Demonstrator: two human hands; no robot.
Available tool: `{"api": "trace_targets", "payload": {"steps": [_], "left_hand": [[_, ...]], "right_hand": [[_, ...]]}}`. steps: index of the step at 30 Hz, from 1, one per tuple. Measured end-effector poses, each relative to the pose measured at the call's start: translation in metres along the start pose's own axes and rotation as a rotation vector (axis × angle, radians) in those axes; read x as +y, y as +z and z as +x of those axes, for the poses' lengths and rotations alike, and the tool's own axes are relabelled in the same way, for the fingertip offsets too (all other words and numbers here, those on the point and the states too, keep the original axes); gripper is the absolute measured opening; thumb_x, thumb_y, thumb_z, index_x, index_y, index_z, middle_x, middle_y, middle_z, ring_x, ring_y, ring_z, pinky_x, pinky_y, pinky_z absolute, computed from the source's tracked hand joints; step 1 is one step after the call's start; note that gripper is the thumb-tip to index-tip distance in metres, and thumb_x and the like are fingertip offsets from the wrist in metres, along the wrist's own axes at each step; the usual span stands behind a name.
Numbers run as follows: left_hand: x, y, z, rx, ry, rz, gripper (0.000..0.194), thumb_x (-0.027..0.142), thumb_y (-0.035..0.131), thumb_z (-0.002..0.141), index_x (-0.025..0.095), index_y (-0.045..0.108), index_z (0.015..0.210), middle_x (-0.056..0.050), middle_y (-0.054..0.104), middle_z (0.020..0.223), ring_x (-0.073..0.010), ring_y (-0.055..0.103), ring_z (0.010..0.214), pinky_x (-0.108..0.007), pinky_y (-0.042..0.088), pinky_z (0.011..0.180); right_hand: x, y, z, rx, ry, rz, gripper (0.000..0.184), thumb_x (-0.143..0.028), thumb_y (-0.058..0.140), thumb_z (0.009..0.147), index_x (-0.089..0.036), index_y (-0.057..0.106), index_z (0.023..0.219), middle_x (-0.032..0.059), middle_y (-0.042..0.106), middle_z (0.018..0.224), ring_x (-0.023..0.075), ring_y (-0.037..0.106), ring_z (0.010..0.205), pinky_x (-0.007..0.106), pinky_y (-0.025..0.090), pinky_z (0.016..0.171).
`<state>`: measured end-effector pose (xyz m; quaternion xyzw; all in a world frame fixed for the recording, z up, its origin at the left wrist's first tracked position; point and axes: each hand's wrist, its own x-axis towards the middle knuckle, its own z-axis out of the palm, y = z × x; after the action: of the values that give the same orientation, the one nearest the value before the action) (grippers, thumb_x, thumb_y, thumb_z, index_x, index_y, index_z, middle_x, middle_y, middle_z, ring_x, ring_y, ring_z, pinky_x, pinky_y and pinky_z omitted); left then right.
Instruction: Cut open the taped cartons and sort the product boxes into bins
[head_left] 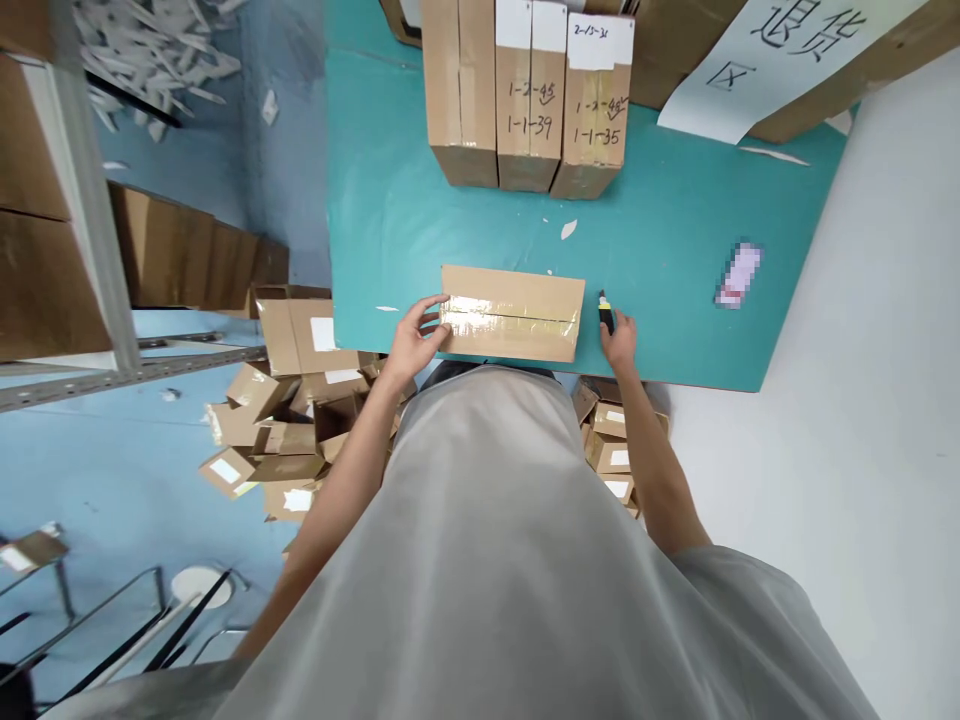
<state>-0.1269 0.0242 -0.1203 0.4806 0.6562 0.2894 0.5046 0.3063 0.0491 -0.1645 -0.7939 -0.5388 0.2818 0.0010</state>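
Note:
A long cardboard box (517,281), sealed with clear shiny tape along its middle seam, lies flat near the front edge of the green table. My left hand (416,338) holds its left end, with thumb and fingers curved around that edge. To the right of the box, my right hand (619,342) is closed around a black and yellow utility knife (606,316). The knife points away from me over the table and is apart from the box. Whether its blade is out is too small to tell.
Three upright cardboard boxes (529,110) with handwritten numbers stand at the table's back. A white paper sign (780,60) hangs at the back right. A blurred pinkish item (739,274) lies to the right. Empty boxes (292,430) are heaped on the floor at left, beside a shelf (94,200).

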Motion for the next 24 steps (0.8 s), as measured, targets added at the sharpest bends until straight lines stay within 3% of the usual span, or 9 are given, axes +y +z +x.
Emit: {"api": "trace_targets", "payload": {"steps": [3, 6, 12, 15, 17, 21, 24], "left_hand": [[0.007, 0.003, -0.008, 0.098, 0.018, 0.141, 0.06, 0.042, 0.072, 0.089, 0.024, 0.068, 0.147, -0.013, 0.073, 0.145, -0.0222, 0.077, 0.104, -0.042, 0.067, 0.098], [0.014, 0.006, -0.012, 0.193, -0.025, 0.213, 0.053, 0.038, 0.074, 0.089, 0.021, 0.071, 0.139, -0.011, 0.075, 0.131, -0.0194, 0.074, 0.089, -0.039, 0.067, 0.091], [0.021, 0.021, -0.011, 0.252, -0.074, 0.277, 0.038, 0.029, 0.072, 0.089, 0.021, 0.074, 0.126, -0.01, 0.073, 0.128, -0.0227, 0.075, 0.093, -0.043, 0.066, 0.098], [0.021, 0.021, -0.005, 0.246, -0.103, 0.234, 0.039, 0.026, 0.074, 0.084, 0.022, 0.072, 0.123, -0.01, 0.072, 0.128, -0.0233, 0.075, 0.094, -0.043, 0.066, 0.096], [0.02, 0.019, 0.001, 0.211, -0.159, 0.172, 0.042, 0.025, 0.077, 0.078, 0.022, 0.071, 0.119, -0.01, 0.071, 0.124, -0.0223, 0.073, 0.091, -0.041, 0.066, 0.091], [0.021, 0.014, 0.014, 0.152, -0.239, 0.045, 0.04, 0.025, 0.081, 0.068, 0.021, 0.069, 0.106, -0.005, 0.068, 0.104, -0.0216, 0.068, 0.09, -0.038, 0.064, 0.088], [0.026, 0.016, 0.018, 0.14, -0.213, 0.004, 0.028, 0.025, 0.079, 0.067, 0.022, 0.07, 0.093, -0.003, 0.064, 0.098, -0.0227, 0.067, 0.092, -0.041, 0.064, 0.091]], "right_hand": [[-0.027, 0.001, -0.015, 0.064, -0.008, 0.221, 0.061, -0.042, 0.04, 0.109, -0.003, 0.067, 0.148, 0.0297, 0.075, 0.139, 0.0276, 0.074, 0.12, 0.041, 0.06, 0.106], [-0.058, -0.01, -0.036, 0.039, -0.059, 0.411, 0.059, -0.05, 0.036, 0.114, -0.013, 0.072, 0.142, 0.0205, 0.082, 0.129, 0.0241, 0.078, 0.108, 0.038, 0.063, 0.099], [-0.105, -0.032, -0.066, 0.022, -0.047, 0.237, 0.046, -0.046, 0.053, 0.11, -0.016, 0.08, 0.131, 0.0196, 0.08, 0.133, 0.0271, 0.081, 0.105, 0.041, 0.062, 0.102], [-0.117, -0.038, -0.076, -0.032, -0.061, 0.188, 0.039, -0.045, 0.056, 0.11, -0.02, 0.081, 0.127, 0.0162, 0.081, 0.128, 0.0298, 0.079, 0.115, 0.044, 0.061, 0.107], [-0.123, -0.04, -0.083, -0.042, -0.086, 0.149, 0.038, -0.044, 0.063, 0.108, -0.021, 0.079, 0.133, 0.0169, 0.077, 0.136, 0.0322, 0.076, 0.125, 0.047, 0.061, 0.11], [-0.133, -0.038, -0.094, -0.021, -0.07, 0.011, 0.07, -0.039, 0.073, 0.104, -0.021, 0.054, 0.169, 0.0216, 0.056, 0.164, 0.0351, 0.072, 0.134, 0.049, 0.061, 0.112], [-0.136, -0.036, -0.092, -0.01, -0.102, -0.038, 0.077, -0.041, 0.076, 0.104, -0.021, 0.048, 0.174, 0.0223, 0.051, 0.168, 0.0366, 0.065, 0.145, 0.051, 0.054, 0.123]]}}
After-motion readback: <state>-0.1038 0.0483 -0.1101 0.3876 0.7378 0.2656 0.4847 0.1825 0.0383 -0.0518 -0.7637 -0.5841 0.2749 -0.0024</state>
